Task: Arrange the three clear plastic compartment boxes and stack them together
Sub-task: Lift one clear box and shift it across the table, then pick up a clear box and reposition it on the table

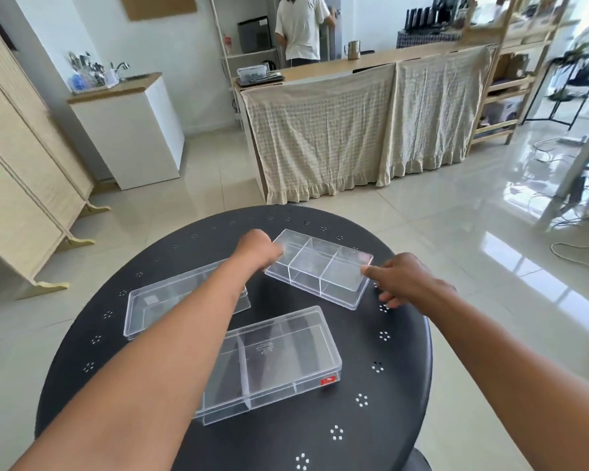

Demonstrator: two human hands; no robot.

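Three clear plastic compartment boxes lie on a round black table (pixel 398 385). The far box (pixel 318 266), with three compartments, sits at the back right, turned at an angle. My left hand (pixel 257 249) grips its left end. My right hand (pixel 405 278) touches its right end with thumb and fingertips. A second box (pixel 157 304) lies at the left, partly hidden under my left forearm. The near box (pixel 276 362) has a red sticker on its front wall and lies in the middle, its left part covered by my arm.
The table top has small clusters of holes around its rim. Beyond it is tiled floor, a counter draped with beige cloth (pixel 354 130), a white cabinet (pixel 133 130), and a person (pixel 300 25) standing at the back. Cables lie on the floor at right.
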